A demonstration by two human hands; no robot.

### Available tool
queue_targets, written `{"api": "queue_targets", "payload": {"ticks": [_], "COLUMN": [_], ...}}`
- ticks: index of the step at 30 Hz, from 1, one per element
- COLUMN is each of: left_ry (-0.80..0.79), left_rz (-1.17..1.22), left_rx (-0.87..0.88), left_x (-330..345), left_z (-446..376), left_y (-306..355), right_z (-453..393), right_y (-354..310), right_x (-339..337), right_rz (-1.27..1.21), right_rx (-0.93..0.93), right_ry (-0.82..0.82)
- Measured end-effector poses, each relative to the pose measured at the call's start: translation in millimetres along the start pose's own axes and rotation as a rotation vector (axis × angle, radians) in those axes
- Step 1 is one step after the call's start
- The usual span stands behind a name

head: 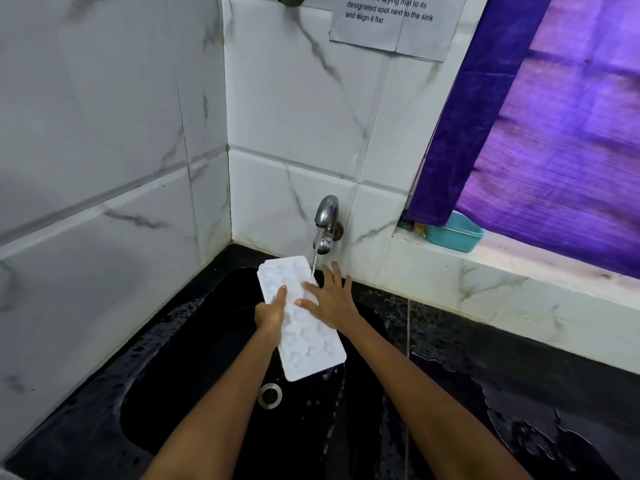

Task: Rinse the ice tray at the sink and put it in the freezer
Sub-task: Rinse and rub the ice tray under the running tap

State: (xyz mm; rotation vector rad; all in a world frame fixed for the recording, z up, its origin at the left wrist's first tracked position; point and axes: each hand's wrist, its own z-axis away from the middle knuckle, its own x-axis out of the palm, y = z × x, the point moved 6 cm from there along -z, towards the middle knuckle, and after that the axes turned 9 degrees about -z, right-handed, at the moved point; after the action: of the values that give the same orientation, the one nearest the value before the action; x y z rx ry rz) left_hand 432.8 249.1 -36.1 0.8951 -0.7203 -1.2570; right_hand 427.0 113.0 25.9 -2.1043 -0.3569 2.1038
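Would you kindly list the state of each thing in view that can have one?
tap: running onto the tray.
ice tray: held over the sink, cavities up.
left hand: grips the tray's edge.
right hand: flat, fingers spread on the tray.
sink: wet.
curtain: drawn.

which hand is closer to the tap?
Right. The right hand lies flat on the ice tray just below the tap; the left hand grips the tray's left edge, lower.
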Motion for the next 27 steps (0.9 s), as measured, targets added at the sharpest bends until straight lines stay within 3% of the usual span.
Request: {"api": "queue_targets", "payload": {"ticks": [3, 7, 11, 15, 19, 22, 27], "left_ry": [-0.035, -0.031, -0.022, -0.028, -0.035, -0.038, -0.055], "left_rz": [-0.054, -0.054, -0.093, -0.103, -0.125, -0.103, -0.086], "left_rx": [0.051, 0.065, 0.075, 0.090, 0.089, 0.081, 0.077], "left_x": [7.8, 6.5, -2.7, -5.7, -1.8, -0.7, 3.8], "left_z": [0.9, -0.9, -4.5, -3.3, -1.4, -2.0, -2.6], "left_y": [5.1, 12.7, 16.8, 24.6, 19.8, 19.7, 17.9], "right_z": [1.5, -6.1, -11.3, -13.5, -17.9, -17.2, -16.6], "right_y": [-1.4, 1.2, 8.9, 2.7, -2.0, -4.3, -0.2], "right_x": [3.3, -2.1, -3.6, -3.9, -12.3, -8.9, -14.5], "right_rz": [-0.011, -0.156, -0.006, -0.176, 0.006, -0.036, 0.013], "right_rx": [0.088, 0.115, 0.113, 0.112, 0.112, 0.114, 0.149], "right_ry": [0.044, -0.021, -0.065, -0.102, -0.049, -0.161, -0.120]}}
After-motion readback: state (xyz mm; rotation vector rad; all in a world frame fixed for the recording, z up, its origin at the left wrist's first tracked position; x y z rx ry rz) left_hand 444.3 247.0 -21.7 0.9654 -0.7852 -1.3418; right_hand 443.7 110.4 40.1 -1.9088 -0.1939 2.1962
